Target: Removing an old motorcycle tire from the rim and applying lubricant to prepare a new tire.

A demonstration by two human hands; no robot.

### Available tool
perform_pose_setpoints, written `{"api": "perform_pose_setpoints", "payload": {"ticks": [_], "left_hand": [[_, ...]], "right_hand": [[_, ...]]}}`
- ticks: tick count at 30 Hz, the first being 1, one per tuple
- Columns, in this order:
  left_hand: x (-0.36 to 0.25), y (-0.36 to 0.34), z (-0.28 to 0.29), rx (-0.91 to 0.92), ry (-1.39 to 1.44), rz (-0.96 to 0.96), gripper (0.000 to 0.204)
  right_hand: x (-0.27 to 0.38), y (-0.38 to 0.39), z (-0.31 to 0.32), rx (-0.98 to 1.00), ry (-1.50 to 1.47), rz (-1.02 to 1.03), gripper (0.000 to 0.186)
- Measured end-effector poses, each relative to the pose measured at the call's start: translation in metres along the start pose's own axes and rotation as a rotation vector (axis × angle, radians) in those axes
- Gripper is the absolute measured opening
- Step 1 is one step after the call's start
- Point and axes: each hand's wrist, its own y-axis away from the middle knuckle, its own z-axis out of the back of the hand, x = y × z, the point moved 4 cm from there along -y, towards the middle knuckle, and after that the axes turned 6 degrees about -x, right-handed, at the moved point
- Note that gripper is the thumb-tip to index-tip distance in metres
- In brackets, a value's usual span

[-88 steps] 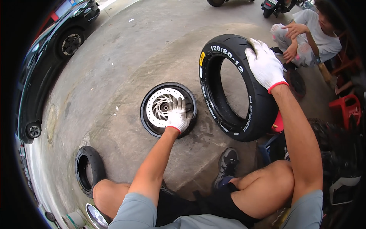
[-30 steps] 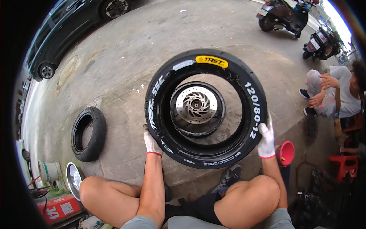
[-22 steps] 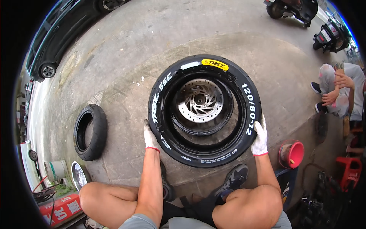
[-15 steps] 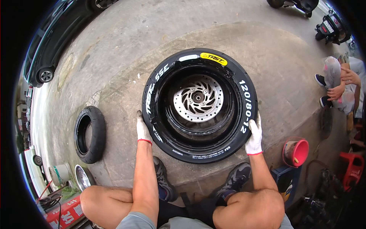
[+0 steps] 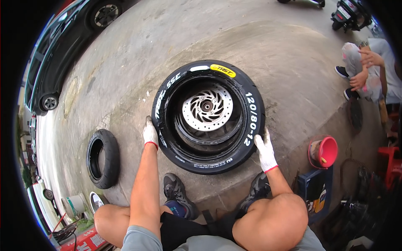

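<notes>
A wide black tyre (image 5: 222,163) with white lettering and a yellow label lies in front of me, sidewall up. Inside its opening is a black wheel rim (image 5: 197,140) with a silver slotted brake disc (image 5: 226,113) at its middle. My left hand (image 5: 150,133), in a white glove with a red cuff, is closed against the tyre's left edge, its fingertips partly hidden. On the lower right edge, my gloved right hand (image 5: 265,154) grips the tyre, thumb on the sidewall and fingers along the outer side.
Another tyre (image 5: 103,159) lies on the concrete at left. To the right stand a red bucket (image 5: 329,151) and a blue box (image 5: 309,196). A seated person (image 5: 370,67) is at far right. A car (image 5: 69,54) and a scooter (image 5: 349,16) stand farther off.
The whole view has turned slightly. The tyre with its wheel and both hands now sit farther left in view, and the tyre looks a little smaller. Both hands remain at its edges.
</notes>
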Motion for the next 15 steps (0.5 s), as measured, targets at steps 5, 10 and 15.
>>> {"api": "perform_pose_setpoints", "payload": {"ticks": [5,10,15], "left_hand": [[0.017,0.017,-0.007,0.01,-0.121,-0.004,0.086],[0.049,-0.007,0.012,0.149,0.233,0.076,0.076],[0.059,0.002,-0.034,0.611,0.677,0.172,0.075]], "right_hand": [[0.002,0.027,0.041,-0.094,0.143,-0.087,0.068],[-0.016,0.085,0.083,-0.185,0.239,0.023,0.044],[-0.073,0.179,0.173,-0.402,0.189,-0.047,0.034]]}}
